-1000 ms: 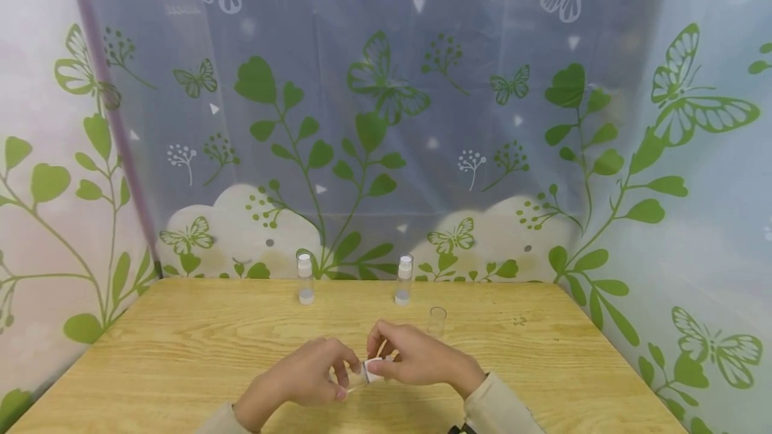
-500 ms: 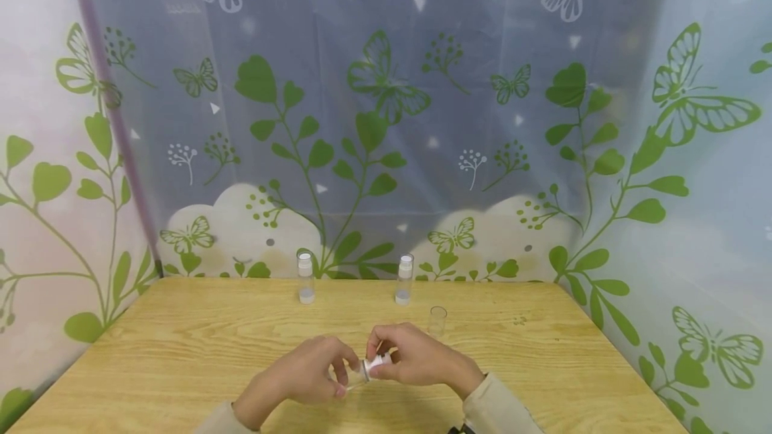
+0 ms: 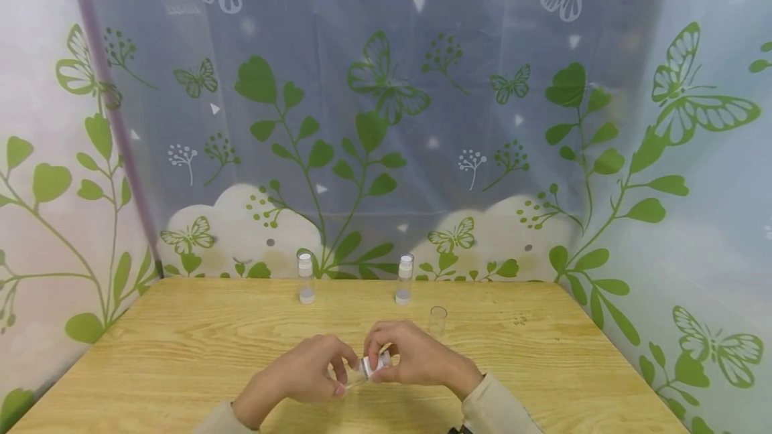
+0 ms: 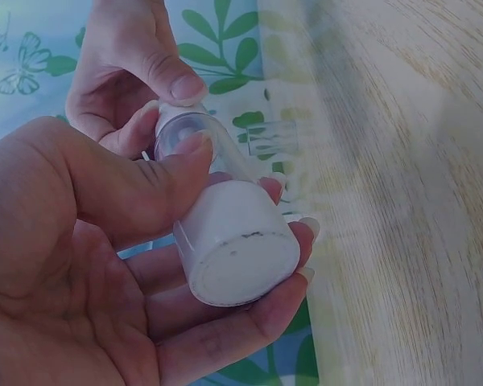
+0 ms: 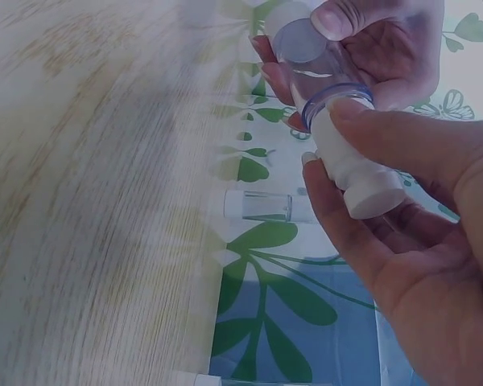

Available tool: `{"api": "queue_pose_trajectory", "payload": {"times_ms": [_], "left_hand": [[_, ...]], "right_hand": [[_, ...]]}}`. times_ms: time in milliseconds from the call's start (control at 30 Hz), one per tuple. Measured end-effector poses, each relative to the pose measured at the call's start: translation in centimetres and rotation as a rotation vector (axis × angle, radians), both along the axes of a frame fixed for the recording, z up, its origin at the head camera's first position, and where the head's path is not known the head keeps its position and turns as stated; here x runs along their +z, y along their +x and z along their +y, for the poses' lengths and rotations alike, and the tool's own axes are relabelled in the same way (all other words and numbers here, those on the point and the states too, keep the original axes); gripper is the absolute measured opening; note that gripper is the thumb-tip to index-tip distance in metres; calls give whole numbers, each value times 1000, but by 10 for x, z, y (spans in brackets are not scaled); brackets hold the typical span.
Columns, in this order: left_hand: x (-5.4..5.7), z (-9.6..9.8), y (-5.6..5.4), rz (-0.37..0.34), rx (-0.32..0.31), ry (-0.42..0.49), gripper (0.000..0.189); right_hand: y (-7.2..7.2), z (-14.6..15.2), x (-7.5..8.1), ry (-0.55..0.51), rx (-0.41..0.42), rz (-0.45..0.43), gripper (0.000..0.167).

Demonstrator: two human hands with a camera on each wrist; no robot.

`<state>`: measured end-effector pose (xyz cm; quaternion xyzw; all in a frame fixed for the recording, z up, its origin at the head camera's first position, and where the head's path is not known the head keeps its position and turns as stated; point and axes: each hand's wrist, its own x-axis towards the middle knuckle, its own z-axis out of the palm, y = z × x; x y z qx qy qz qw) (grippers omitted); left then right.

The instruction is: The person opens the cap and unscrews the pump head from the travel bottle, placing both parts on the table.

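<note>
Bottle (image 4: 229, 205), dark-marked underside (image 4: 245, 270), left wrist view only

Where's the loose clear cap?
In the head view, the clear cap stands on the table right of centre, just beyond the right hand and nearer than the right standing bottle.

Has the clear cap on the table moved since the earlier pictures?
No. In the head view, the clear cap stands in the same spot, judged against the far edge of the table.

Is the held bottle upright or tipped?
Tipped: in the head view, the pump bottle slants between the left hand and right hand.
</note>
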<state>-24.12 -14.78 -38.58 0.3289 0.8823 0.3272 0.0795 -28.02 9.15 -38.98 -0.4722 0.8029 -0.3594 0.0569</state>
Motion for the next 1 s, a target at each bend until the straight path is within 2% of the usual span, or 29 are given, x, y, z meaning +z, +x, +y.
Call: {"api": "queue_pose_trajectory", "payload": {"times_ms": [233, 400, 567, 700, 1000], "left_hand": [[1, 1, 1, -15, 6, 8, 40], [2, 1, 2, -28, 14, 8, 40], [2, 0, 2, -30, 20, 4, 40], [2, 0, 1, -43, 24, 6, 40], [2, 0, 0, -37, 18, 7, 40]], "right_hand": [[-1, 0, -1, 14, -14, 0, 19], [-3, 2, -1, 0, -15, -74, 13], [-4, 4, 0, -14, 3, -170, 21], [-5, 3, -1, -24, 23, -199, 21], [-5, 2, -2, -39, -1, -219, 14]]}}
